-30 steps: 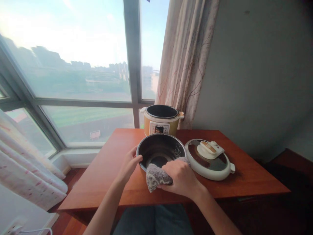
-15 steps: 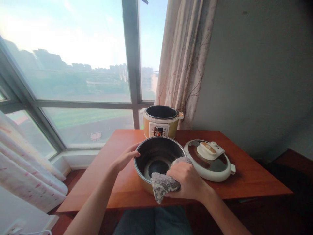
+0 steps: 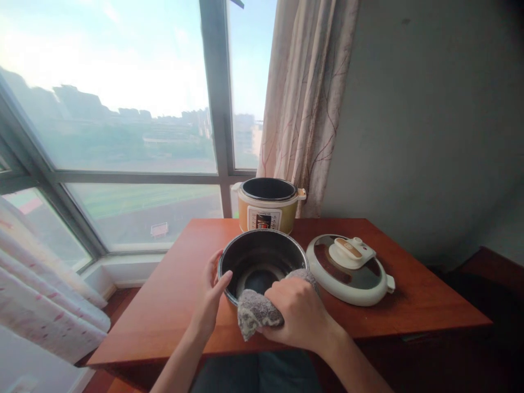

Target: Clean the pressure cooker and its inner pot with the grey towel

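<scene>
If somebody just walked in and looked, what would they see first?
Most likely the dark inner pot at the near middle of the red-brown table, with the left hand gripping its rim and the right hand pressing a grey cloth on its near edge. Behind it stands a yellow cooker by the window, and its white lid lies to the right.

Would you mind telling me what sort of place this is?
Probably a home room high in a building: a wooden table beside a large window overlooking a city, a curtain, and an electric cooker.
</scene>
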The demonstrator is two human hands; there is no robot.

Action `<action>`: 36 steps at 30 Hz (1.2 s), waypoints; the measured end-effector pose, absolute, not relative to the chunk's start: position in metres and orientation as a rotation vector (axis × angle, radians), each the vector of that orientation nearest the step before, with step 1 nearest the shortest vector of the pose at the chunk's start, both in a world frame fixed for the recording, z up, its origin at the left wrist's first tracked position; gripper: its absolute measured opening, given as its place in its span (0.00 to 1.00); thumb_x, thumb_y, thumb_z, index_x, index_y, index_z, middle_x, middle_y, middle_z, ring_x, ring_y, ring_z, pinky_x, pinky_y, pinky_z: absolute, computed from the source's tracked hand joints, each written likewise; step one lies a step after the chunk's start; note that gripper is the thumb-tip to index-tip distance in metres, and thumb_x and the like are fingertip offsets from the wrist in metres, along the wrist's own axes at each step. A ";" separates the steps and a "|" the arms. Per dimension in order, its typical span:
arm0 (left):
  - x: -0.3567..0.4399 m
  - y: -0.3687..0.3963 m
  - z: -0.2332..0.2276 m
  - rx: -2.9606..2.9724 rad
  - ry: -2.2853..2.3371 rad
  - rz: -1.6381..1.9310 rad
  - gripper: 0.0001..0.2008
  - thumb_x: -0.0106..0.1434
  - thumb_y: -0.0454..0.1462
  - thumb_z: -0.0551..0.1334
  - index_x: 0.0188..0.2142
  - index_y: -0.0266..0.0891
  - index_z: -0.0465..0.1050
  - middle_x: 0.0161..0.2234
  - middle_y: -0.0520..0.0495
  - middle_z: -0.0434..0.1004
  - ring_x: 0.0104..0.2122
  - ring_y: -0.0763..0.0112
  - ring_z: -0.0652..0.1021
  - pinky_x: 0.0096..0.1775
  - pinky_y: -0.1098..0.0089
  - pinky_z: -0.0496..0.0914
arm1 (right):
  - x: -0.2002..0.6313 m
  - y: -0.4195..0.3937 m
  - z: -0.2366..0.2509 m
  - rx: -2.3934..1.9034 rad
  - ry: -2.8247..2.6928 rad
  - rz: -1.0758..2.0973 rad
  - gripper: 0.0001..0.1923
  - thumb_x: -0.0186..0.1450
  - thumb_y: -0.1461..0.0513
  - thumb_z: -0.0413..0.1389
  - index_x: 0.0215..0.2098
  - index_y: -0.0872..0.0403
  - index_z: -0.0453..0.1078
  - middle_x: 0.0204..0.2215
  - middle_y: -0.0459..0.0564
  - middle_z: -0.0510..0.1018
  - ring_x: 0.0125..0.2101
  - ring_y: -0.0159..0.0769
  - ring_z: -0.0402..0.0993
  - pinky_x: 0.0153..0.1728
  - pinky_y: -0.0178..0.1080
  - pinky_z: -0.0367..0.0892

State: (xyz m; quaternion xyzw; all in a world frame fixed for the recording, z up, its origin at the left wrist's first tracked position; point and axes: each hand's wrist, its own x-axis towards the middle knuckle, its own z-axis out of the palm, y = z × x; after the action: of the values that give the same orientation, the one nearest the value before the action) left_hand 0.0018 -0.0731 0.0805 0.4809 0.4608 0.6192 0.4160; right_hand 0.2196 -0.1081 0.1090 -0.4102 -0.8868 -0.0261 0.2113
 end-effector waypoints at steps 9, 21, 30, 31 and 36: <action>-0.010 -0.074 0.074 1.481 1.345 1.517 0.22 0.58 0.42 0.63 0.52 0.43 0.74 0.54 0.45 0.76 0.59 0.50 0.70 0.62 0.57 0.60 | 0.193 -0.113 0.111 -1.202 -2.434 -0.058 0.20 0.62 0.44 0.60 0.33 0.52 0.68 0.32 0.50 0.77 0.33 0.41 0.70 0.34 0.41 0.54; -0.036 -0.041 0.100 1.587 1.242 1.249 0.22 0.48 0.37 0.59 0.43 0.41 0.81 0.45 0.46 0.81 0.50 0.48 0.75 0.53 0.57 0.67 | 0.198 -0.106 0.114 -1.134 -2.473 -0.092 0.21 0.63 0.42 0.59 0.34 0.51 0.67 0.32 0.46 0.77 0.33 0.40 0.71 0.33 0.42 0.52; -0.048 -0.011 0.111 1.600 1.112 0.982 0.25 0.48 0.34 0.59 0.47 0.39 0.79 0.46 0.46 0.82 0.50 0.50 0.76 0.53 0.58 0.68 | 0.227 -0.096 0.110 -0.999 -2.520 -0.075 0.23 0.64 0.41 0.56 0.35 0.51 0.69 0.32 0.47 0.77 0.33 0.40 0.71 0.34 0.41 0.52; -0.048 -0.010 0.108 1.591 1.099 0.998 0.25 0.49 0.34 0.59 0.48 0.39 0.78 0.48 0.46 0.81 0.52 0.50 0.75 0.55 0.57 0.67 | 0.227 -0.096 0.110 -1.001 -2.510 -0.083 0.22 0.64 0.41 0.57 0.35 0.51 0.69 0.31 0.47 0.77 0.33 0.40 0.71 0.35 0.42 0.52; -0.044 -0.014 0.090 1.559 1.054 1.220 0.23 0.58 0.40 0.62 0.53 0.40 0.75 0.63 0.42 0.70 0.64 0.48 0.66 0.64 0.52 0.57 | 0.222 -0.098 0.110 -1.042 -2.472 -0.113 0.19 0.62 0.44 0.60 0.34 0.51 0.70 0.31 0.47 0.77 0.33 0.40 0.71 0.34 0.42 0.52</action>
State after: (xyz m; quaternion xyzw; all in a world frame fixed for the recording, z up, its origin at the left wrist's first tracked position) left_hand -0.0438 -0.0140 0.0900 0.6260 0.4234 0.4899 0.4346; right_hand 0.2218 -0.0984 0.1099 -0.3778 -0.8969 -0.0412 0.2262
